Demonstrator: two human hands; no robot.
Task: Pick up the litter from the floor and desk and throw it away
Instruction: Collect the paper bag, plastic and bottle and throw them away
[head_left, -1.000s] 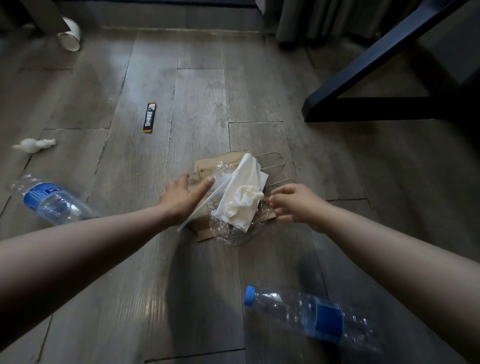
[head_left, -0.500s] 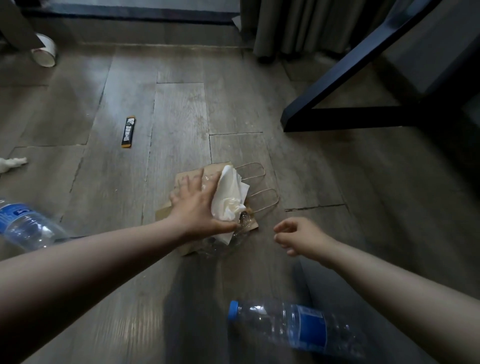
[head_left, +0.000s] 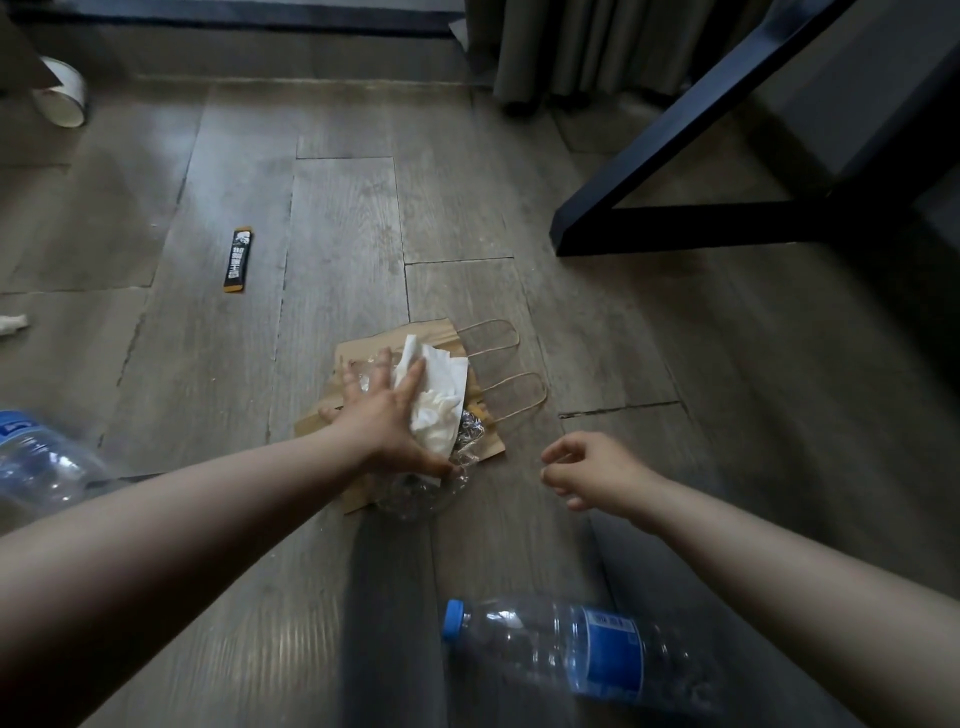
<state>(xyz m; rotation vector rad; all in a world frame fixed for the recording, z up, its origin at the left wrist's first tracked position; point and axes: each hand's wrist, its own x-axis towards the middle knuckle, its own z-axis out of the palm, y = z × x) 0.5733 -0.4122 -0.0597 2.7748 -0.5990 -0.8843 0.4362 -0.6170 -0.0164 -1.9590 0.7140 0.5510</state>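
Clearly the gathering step is in hand: the left hand (head_left: 387, 415) lies spread, palm down, on a heap of litter in the middle of the grey wood-plank floor (head_left: 343, 208), its fingers fanned over a crumpled white paper tissue (head_left: 441, 395) and crinkled clear plastic wrap (head_left: 465, 439), both lying on a flat brown paper bag with twisted cord handles (head_left: 363, 348). Whether the fingers have closed on anything I cannot tell; they look pressed flat, not pinching. The right hand (head_left: 592, 470) hovers just beside the heap, loosely curled and empty, apart from the bag. More litter waits: a clear plastic bottle with a blue cap and label (head_left: 571, 649) near the person, another clear bottle (head_left: 36, 457) at the left edge, a slim black-and-orange sachet (head_left: 238, 259) farther off. Next, I judge, the left hand must bunch tissue, wrap and bag together into one grip, the right helping from the bag's open side, before lifting; the slippery wrap could slide out.
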